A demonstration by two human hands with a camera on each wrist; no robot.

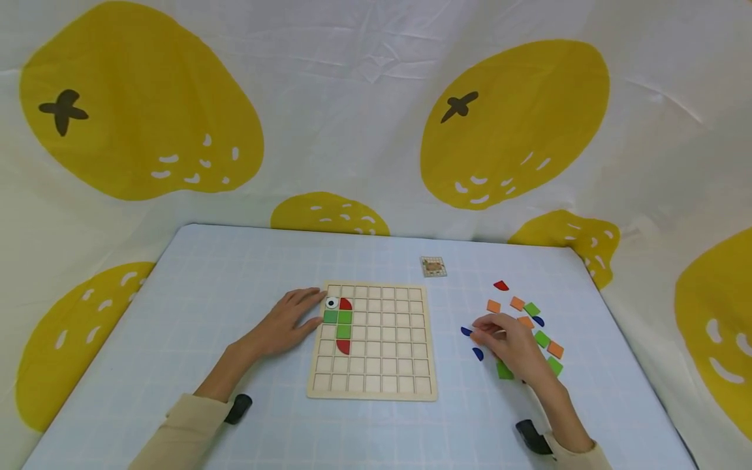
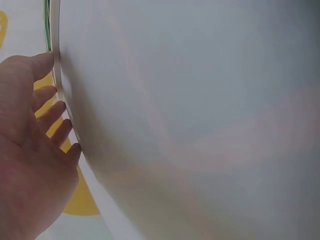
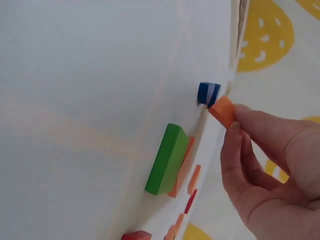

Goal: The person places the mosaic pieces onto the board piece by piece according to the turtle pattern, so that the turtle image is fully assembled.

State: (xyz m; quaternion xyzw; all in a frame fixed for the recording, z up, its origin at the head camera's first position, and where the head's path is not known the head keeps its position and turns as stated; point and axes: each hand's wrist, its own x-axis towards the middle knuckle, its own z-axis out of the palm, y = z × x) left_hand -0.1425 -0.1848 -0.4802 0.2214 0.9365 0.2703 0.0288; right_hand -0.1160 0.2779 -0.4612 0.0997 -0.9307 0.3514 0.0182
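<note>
A wooden grid board (image 1: 373, 395) lies on the table. In its upper left cells sit a round eye tile (image 1: 331, 303), red curved tiles (image 1: 343, 346) and several green square tiles (image 1: 343, 331). My left hand (image 1: 281, 326) rests at the board's left edge, fingers and thumb extended against its side. Over on the right, my right hand (image 1: 512, 343) pinches an orange block (image 3: 223, 111) between thumb and fingertips, above the table. Close to those fingertips lie blue half-round tiles (image 1: 478, 354). A green square block (image 3: 167, 160) lies under the same hand.
Several loose orange tiles (image 1: 493, 305), green tiles (image 1: 542, 339) and a red curved tile (image 1: 501, 286) are scattered around the right hand. Behind the board's right corner is a small picture card (image 1: 433, 266). A fruit-printed cloth (image 1: 364, 130) hangs beyond the table's back edge.
</note>
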